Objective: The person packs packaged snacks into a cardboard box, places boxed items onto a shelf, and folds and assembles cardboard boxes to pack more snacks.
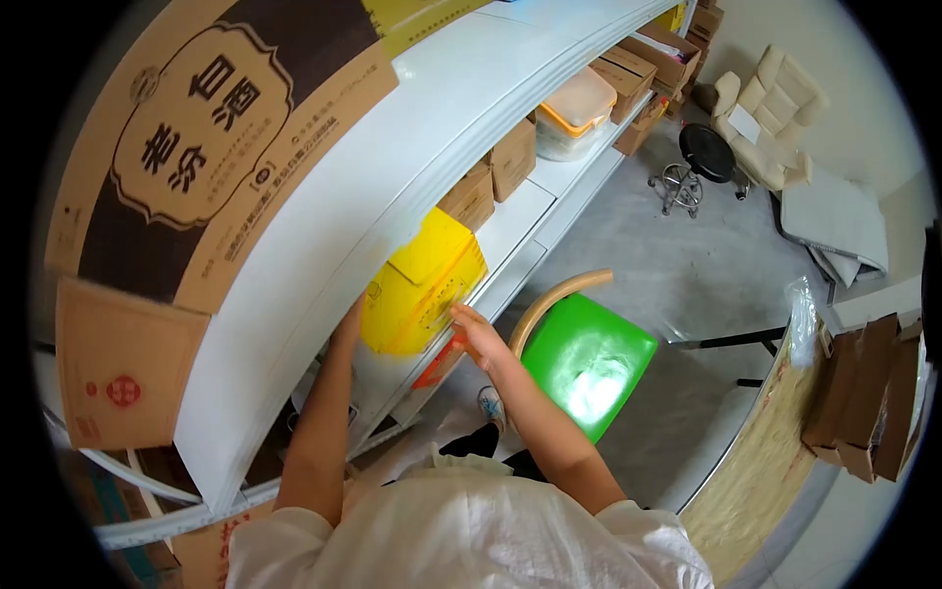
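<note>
Probably best to keep the yellow box (422, 280) level and supported from both sides at the front of the lower white shelf (515, 218), with the right hand (479, 339) half-curled at its right side and the left hand (355, 312) mostly hidden at its left; impossible to tell whether gripping with either. Mind the upper shelf (294, 280) beside the left forearm (319, 432), and favour the open floor (706, 280) beyond the green chair (589, 358) for any wider swing
</note>
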`<state>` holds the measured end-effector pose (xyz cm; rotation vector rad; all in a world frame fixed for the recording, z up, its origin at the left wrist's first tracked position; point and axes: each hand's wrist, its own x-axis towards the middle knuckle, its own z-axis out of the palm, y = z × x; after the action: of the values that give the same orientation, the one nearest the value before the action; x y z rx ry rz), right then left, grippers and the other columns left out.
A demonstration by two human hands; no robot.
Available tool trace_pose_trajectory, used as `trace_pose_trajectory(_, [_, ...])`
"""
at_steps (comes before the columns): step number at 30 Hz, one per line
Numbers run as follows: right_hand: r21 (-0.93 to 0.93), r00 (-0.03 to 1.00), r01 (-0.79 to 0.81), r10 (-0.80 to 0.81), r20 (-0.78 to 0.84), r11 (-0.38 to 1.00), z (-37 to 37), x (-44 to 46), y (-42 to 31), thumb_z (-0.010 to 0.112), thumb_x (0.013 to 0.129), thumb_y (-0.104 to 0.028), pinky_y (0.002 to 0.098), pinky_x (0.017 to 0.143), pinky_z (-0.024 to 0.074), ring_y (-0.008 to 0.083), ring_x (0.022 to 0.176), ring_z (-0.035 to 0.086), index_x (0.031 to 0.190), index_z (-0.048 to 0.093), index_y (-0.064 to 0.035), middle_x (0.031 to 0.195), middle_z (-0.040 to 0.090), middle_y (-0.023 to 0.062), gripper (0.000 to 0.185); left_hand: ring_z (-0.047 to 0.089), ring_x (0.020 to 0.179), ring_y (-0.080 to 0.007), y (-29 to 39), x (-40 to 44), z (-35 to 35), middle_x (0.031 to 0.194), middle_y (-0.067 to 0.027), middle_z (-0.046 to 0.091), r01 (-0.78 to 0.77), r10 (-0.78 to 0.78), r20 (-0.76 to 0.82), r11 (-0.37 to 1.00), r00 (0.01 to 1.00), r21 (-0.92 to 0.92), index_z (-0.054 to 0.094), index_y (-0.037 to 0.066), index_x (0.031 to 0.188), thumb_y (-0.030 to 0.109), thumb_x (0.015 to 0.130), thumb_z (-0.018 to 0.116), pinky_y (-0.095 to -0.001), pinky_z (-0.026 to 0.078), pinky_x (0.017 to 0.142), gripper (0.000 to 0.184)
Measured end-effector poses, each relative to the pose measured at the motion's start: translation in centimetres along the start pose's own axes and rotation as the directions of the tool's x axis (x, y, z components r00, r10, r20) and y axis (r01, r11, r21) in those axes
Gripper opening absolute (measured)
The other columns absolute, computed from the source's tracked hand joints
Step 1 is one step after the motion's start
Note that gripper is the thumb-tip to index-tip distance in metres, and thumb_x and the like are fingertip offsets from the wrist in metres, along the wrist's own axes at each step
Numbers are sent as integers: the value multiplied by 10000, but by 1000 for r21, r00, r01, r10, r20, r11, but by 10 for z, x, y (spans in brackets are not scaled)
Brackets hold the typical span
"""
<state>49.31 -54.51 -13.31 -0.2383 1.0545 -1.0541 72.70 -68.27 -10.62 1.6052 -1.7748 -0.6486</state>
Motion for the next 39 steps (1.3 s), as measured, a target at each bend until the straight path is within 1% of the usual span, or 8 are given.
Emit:
trace_pose_trajectory(3, [63, 980, 52, -39, -194, 997, -22, -13, 29, 567, 893, -367, 378, 828, 383, 154, 988, 497, 1080, 600, -122, 1052, 568, 26, 310, 433, 1219, -344, 10, -17, -2, 1303, -220, 485, 117, -118, -6, 989, 993, -89, 462, -30, 1294, 368, 895, 585, -387, 318, 1032, 577])
trace_pose_trajectory(9, [59, 937, -93, 107, -333, 994, -69, -80, 92, 576, 874, -297, 353, 776, 398, 140, 833, 546, 966, 640, -126, 877, 612, -3, 205, 311, 1308, -349, 20, -147, 17, 1451, -233, 233, 218, -289, -216, 929, 933, -298, 187, -30, 1426, 377, 938, 517, -396, 270, 1063, 716])
trace_pose_trajectory(14, [28, 937, -162, 163, -308, 986, -85, -137, 125, 562, 877, -265, 338, 774, 413, 140, 818, 549, 952, 626, -107, 866, 614, 6, 187, 497, 1122, -251, -2, -287, 33, 1207, -177, 505, 330, -366, -51, 883, 929, -333, 425, -39, 1261, 240, 929, 560, -340, 382, 950, 455])
trace_pose_trajectory(19, [19, 934, -221, 217, -282, 975, -92, -170, 160, 535, 890, -254, 339, 754, 436, 146, 804, 562, 978, 607, -94, 878, 618, 26, 196, 550, 616, -103, 20, -358, 19, 752, -34, 607, 554, -403, 419, 756, 814, -349, 614, 5, 934, 135, 908, 565, -254, 447, 578, 142])
trace_pose_trajectory(23, [7, 948, -212, 207, -240, 977, -74, -179, 181, 515, 900, -237, 321, 720, 451, 149, 790, 574, 988, 601, -92, 889, 625, 36, 190, 599, 596, -168, 26, -377, 15, 646, -90, 626, 244, -181, 299, 952, 937, -187, 645, 16, 843, 116, 855, 585, -309, 450, 554, 117])
trace_pose_trajectory(28, [40, 953, -181, 186, -238, 983, -46, -183, 206, 508, 904, -227, 307, 710, 454, 145, 795, 581, 976, 600, -90, 893, 632, 39, 180, 572, 639, -144, 31, -383, -8, 700, -71, 631, 303, -204, 472, 942, 858, -143, 626, 2, 846, 107, 874, 560, -305, 452, 594, 127])
trace_pose_trajectory(33, [82, 951, -159, 175, -256, 984, -33, -158, 254, 511, 908, -230, 300, 702, 455, 143, 775, 591, 937, 600, -102, 863, 639, 30, 158, 610, 703, -331, -9, -387, -23, 734, -173, 625, 143, -102, 557, 989, 824, -30, 584, 9, 785, 244, 902, 527, -413, 460, 630, 268])
trace_pose_trajectory(39, [-207, 973, -72, 23, -230, 976, -49, -76, 291, 552, 884, -204, 267, 665, 451, 121, 731, 582, 884, 599, -93, 823, 633, 22, 120, 582, 667, -347, -99, -378, 2, 666, -156, 583, 105, -151, 497, 987, 855, 119, 529, 20, 735, 302, 883, 562, -432, 454, 630, 320])
